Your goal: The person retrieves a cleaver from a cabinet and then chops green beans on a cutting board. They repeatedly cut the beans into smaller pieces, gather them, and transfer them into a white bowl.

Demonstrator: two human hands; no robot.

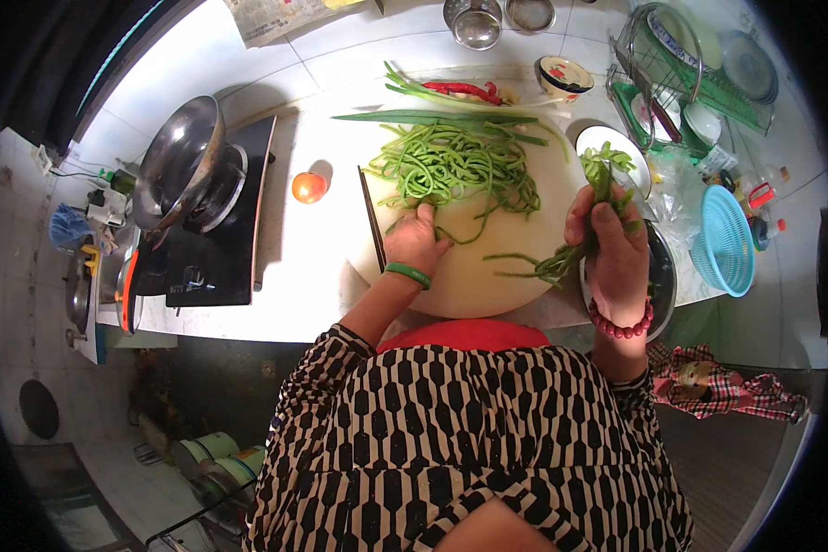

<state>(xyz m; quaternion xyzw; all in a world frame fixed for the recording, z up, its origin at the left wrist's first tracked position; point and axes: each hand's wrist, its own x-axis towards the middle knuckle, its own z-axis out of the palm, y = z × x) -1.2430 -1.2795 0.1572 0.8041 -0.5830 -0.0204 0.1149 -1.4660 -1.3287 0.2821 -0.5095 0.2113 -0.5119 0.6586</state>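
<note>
My right hand (614, 241) grips a bunch of green long beans (562, 263), their tails hanging leftward over the round cutting board (483, 293). Before me on the board lies a tangled pile of long beans (455, 169). My left hand (414, 238) touches the near left edge of this pile; its fingertips are partly among the beans, so I cannot tell whether it grips any. Partly behind my right hand is a white plate (593, 134) with pale green pieces on it. Below that hand sits a dark round vessel (664, 276), its inside mostly hidden.
A tomato (309, 188) and a wok (179, 165) on a black cooktop (221, 276) are left. Long thin dark sticks (370, 214) lean along the board. Red chillies (462, 90), scallions (414, 90) and a bowl (566, 76) lie beyond. Rightward are a blue basket (721, 241) and a dish rack (697, 90).
</note>
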